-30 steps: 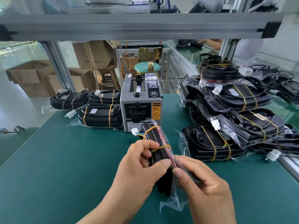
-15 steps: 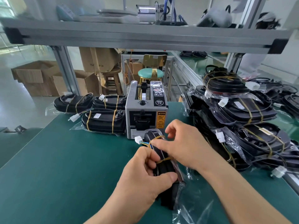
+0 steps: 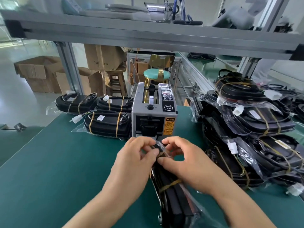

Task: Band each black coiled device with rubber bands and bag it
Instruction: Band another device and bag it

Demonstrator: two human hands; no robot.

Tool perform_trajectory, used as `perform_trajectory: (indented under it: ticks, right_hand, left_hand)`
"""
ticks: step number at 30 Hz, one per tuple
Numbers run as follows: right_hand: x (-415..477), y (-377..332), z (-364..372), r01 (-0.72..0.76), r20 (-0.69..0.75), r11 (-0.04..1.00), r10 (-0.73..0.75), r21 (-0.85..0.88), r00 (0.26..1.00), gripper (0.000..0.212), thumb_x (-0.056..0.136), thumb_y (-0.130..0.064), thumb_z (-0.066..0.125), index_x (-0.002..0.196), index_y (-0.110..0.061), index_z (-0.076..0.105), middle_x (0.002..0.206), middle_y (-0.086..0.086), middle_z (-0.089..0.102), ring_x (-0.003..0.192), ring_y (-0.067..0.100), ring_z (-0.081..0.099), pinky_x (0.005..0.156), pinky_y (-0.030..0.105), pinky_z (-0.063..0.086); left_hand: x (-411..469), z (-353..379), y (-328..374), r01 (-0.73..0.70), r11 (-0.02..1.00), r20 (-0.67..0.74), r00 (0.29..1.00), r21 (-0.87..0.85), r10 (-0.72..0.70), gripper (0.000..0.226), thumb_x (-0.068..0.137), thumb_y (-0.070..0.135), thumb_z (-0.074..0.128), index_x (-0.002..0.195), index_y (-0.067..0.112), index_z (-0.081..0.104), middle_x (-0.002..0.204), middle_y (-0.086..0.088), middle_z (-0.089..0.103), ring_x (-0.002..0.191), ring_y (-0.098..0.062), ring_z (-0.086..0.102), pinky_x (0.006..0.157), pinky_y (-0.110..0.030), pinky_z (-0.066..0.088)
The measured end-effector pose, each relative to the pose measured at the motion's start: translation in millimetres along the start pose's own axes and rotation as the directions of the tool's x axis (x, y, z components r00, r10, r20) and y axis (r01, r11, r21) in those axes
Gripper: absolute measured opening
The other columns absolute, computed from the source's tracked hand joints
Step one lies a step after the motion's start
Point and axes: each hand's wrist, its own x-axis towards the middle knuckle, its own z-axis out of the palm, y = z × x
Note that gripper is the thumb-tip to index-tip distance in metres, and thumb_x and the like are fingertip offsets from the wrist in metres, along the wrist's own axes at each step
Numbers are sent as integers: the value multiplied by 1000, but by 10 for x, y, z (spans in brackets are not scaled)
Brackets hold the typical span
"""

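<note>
A black coiled device (image 3: 172,199) stands on edge on the green table (image 3: 57,170), inside a clear plastic bag (image 3: 195,209), with a yellow rubber band (image 3: 169,185) around its middle. My left hand (image 3: 136,160) and my right hand (image 3: 185,163) both pinch the bag's mouth at the device's far end, just in front of the tape dispenser. The far end of the device is hidden under my fingers.
A grey tape dispenser (image 3: 153,116) stands right behind my hands. Three banded, bagged devices (image 3: 107,122) lie to its left. A tall pile of bagged devices (image 3: 256,134) fills the right side. An aluminium shelf beam (image 3: 148,33) crosses overhead.
My right hand came back from the device's top end to meet the left at the bag's mouth. The device now sits deeper in the bag, and the white connector is out of sight.
</note>
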Motion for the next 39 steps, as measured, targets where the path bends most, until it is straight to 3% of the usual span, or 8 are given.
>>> perform_trajectory:
  ticks: [4,9,15,19,23,31,36,39]
  right_hand:
    - [-68,1,50,7,-90,999,-3,49,996,47,66,-51,70,110,-39,57,99,-17,61,92,-10,56,74,3,41]
    - [-115,-21,79,15,-188,999,-7,41,982,41,61,-55,70,94,-36,53,94,-16,60,91,-7,54,71,4,41]
    - [-227,-43,-17,-23,79,1000,23,5,997,66,54,-61,68,114,-52,42,113,-30,49,105,-23,43,74,4,40]
    - [-277,-15,46,-51,-63,990,60,130,996,62,69,-42,76,122,-48,44,114,-26,52,101,-19,49,71,1,42]
    - [-340,6,85,2,-88,983,14,182,996,69,59,-54,72,121,-54,43,112,-29,52,107,-21,46,74,-4,39]
    - [-312,-29,103,65,-156,990,-46,122,987,27,69,-34,79,90,-40,63,100,-23,53,102,-9,53,73,10,39]
    - [-352,3,110,57,-264,996,-37,70,964,30,65,-42,80,86,-37,59,98,-23,55,99,-7,53,80,8,38]
    - [-358,2,129,45,-268,996,-24,72,963,29,67,-37,81,86,-38,58,97,-21,55,98,-8,51,78,5,36]
  left_hand:
    - [133,-17,42,-75,968,67,996,241,61,15,85,34,73,73,36,65,86,17,53,74,8,51,60,-10,35]
    - [110,-97,44,-100,964,150,987,246,64,17,85,30,74,76,41,65,85,30,54,71,7,52,60,-9,38]
    - [144,-159,146,-153,924,237,969,351,71,26,85,26,74,85,48,60,74,36,56,60,6,53,51,-18,37]
    - [135,-126,152,-175,947,350,934,270,73,17,91,21,66,79,31,61,62,27,56,50,2,47,48,-13,34]
    - [68,-231,204,-257,946,516,848,196,123,20,93,16,62,76,26,59,68,20,55,57,-1,44,55,-14,38]
    - [88,-210,97,-203,960,441,892,194,99,17,91,21,66,77,30,64,65,20,55,52,1,44,50,-14,38]
    - [399,-24,-30,167,963,45,986,-212,-161,16,86,23,70,72,17,74,58,8,62,48,-4,51,45,-13,41]
    - [705,115,-75,454,754,38,866,-474,-498,17,91,17,69,76,9,72,54,3,65,39,-3,52,37,-15,41]
